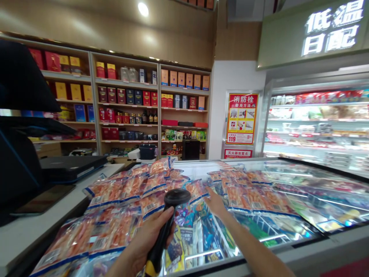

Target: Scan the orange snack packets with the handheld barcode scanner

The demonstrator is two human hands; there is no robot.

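Observation:
A black handheld barcode scanner with a yellow patch low on its handle is gripped in my left hand, its rounded head pointing up and forward. My right hand reaches over the freezer, its fingers closed at the right corner of a clear, blue-edged packet of orange-brown food strips. Many similar packets lie in overlapping rows to the left of the scanner. Another group of these packets is spread on the glass beyond my right hand.
Beneath the packets is a glass-topped freezer with colourful bags inside. On the left, a counter carries a dark checkout terminal and a phone-like slab. Shelves of boxes line the back wall, and a lit refrigerated case stands at right.

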